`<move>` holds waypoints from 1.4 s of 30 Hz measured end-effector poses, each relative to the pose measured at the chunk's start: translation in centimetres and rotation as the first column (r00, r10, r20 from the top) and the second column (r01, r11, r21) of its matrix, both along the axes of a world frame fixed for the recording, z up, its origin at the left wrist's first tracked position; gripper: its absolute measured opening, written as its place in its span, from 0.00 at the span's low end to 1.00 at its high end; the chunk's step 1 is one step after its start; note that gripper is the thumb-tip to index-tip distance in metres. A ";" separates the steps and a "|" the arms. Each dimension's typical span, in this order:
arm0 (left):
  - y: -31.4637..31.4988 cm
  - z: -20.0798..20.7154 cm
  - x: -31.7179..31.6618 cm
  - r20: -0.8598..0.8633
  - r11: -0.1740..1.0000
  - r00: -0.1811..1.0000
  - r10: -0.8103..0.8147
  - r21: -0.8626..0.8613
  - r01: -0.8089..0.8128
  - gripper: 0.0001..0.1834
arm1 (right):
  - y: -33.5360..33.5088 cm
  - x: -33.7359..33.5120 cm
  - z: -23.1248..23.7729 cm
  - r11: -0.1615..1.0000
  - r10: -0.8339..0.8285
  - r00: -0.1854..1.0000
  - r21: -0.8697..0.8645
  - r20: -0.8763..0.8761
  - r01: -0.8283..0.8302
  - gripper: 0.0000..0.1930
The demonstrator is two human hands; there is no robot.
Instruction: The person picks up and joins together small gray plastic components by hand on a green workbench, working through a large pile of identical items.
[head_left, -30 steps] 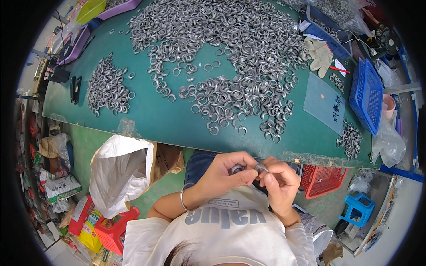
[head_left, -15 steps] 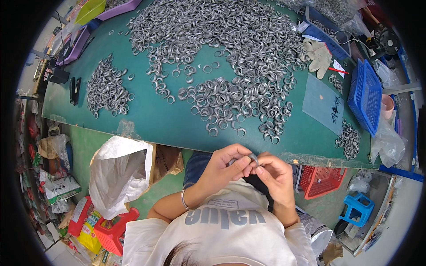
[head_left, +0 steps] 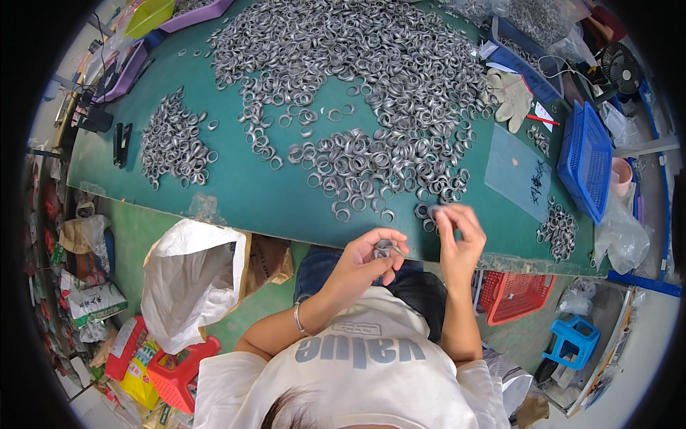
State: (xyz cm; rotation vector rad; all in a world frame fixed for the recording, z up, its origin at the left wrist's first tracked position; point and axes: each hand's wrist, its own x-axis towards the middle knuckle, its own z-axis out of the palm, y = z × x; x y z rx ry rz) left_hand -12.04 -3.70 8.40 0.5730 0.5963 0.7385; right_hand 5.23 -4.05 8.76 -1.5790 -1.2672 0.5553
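Note:
Grey metal rings (head_left: 384, 248) rest in my left hand (head_left: 364, 264), which is curled around them at the table's near edge; how many is hidden by the fingers. My right hand (head_left: 461, 239) reaches over the tabletop, thumb and fingertips pinched on a grey metal ring (head_left: 434, 211), slightly blurred, at the near end of the loose rings. A big heap of the same rings (head_left: 350, 43) spreads over the far and middle part of the green table (head_left: 243, 193).
A smaller ring pile (head_left: 175, 139) lies left, beside a black stapler-like tool (head_left: 121, 146). On the right are another pile (head_left: 557, 232), a translucent sheet (head_left: 518, 171), a glove (head_left: 509, 96) and blue baskets (head_left: 587, 161). A white-lined sack (head_left: 193, 286) stands open below the table edge.
My hands have come apart. The right one has moved forward to the loose rings on the table, while the left stays near the edge, turned to show rings in its fingers.

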 end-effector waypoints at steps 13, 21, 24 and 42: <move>0.1 -0.1 -0.1 -0.007 0.965 1.000 0.003 -0.263 -0.004 0.11 | 0.3 -0.7 0.7 0.999 0.033 0.800 -0.029 0.600 -0.020 0.11; -0.3 0.0 0.9 -0.076 0.993 0.990 0.117 0.022 -0.115 0.12 | -2.5 -1.5 -1.0 0.985 -0.026 0.683 -0.135 -0.730 -0.106 0.07; -0.4 -0.6 1.4 -0.305 0.861 0.930 0.206 0.507 -0.024 0.11 | -4.1 -2.8 -0.5 0.939 -0.027 0.528 -0.204 -0.849 -0.279 0.07; -0.5 0.0 1.9 -0.172 0.980 0.980 0.094 0.188 -0.061 0.15 | -3.9 -1.1 -0.8 0.982 -0.045 0.819 -0.177 -0.571 -0.070 0.05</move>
